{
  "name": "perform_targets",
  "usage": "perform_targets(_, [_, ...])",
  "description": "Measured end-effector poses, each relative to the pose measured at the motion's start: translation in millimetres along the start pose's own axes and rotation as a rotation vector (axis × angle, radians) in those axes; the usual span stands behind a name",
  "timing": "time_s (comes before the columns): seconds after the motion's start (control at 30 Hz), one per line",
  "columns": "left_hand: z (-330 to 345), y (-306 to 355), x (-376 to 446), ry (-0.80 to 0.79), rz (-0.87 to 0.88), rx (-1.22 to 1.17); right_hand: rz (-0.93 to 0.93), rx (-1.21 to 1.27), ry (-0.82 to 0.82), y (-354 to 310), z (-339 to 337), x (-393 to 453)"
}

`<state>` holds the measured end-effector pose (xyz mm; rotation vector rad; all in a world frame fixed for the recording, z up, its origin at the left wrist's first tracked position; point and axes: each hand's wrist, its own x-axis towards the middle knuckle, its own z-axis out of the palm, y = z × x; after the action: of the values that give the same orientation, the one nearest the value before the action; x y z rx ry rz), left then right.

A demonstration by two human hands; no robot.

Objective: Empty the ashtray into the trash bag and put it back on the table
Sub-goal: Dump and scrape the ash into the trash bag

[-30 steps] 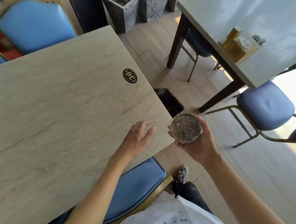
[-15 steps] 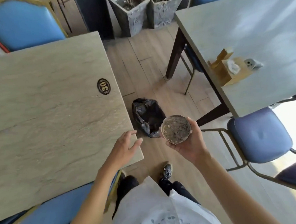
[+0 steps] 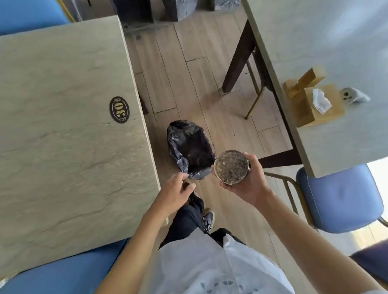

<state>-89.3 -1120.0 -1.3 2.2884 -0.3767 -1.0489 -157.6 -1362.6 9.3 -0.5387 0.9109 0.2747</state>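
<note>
The right hand (image 3: 247,184) cups the full ashtray (image 3: 232,166) level, the left hand (image 3: 175,193) reaches empty and loosely spread just beside the black trash bag (image 3: 189,148) ahead, and a fast tip could spill ash on the floor (image 3: 183,68).
</note>
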Motion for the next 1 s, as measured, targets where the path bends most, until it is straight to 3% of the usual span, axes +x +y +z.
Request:
perform_targets(0.2, [-1.3, -15.3, 57.9, -0.089, -0.091, 0.028, 0.08, 0.008, 0.036, -23.1, 1.6, 63.0])
perform_targets(0.53, [13.4, -40.6, 148.3, -0.077, -0.193, 0.015, 0.274, -0.095, 0.053, -44.2, 1.0, 181.9])
perform_targets(0.83, [65.9, -99.1, 233.8, -0.078, -0.556, -0.226, 0.436, -0.295, -0.006, -34.7, -36.5, 329.5])
perform_targets(1.0, [106.0, -139.2, 284.4, -0.023, -0.643, -0.337, 0.433, -0.406, 0.132, -15.0, -69.4, 395.9])
